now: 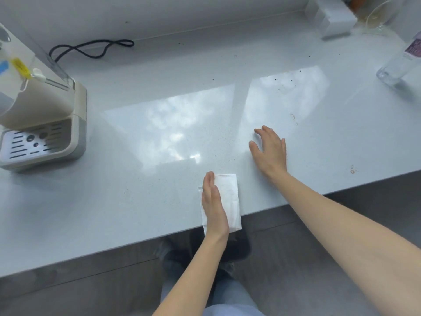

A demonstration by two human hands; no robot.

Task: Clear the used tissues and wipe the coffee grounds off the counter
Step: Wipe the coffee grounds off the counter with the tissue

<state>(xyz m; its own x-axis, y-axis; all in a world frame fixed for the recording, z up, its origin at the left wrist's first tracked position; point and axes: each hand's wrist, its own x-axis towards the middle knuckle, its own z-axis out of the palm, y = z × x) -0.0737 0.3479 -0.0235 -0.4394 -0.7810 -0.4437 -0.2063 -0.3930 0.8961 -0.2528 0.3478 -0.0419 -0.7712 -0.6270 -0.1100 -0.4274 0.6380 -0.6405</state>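
A white tissue (229,197), faintly stained brown, lies flat at the front edge of the pale grey counter (136,190) and hangs a little over it. My left hand (214,204) rests edge-on along the tissue's left side, fingers straight and together. My right hand (270,149) lies palm-down on the counter to the right and further back, fingers spread, holding nothing. Dark coffee grounds (286,84) are scattered across the counter's back right. Small brown stains (292,116) sit beyond my right hand, and another brown stain (352,171) lies near the front right edge.
A cream coffee machine (43,110) with a drip tray stands at the left, its black cord (91,49) looped behind. A clear glass bottle (401,62) stands at the right edge. A white box (335,17) and a glass bowl (378,17) sit at the back right.
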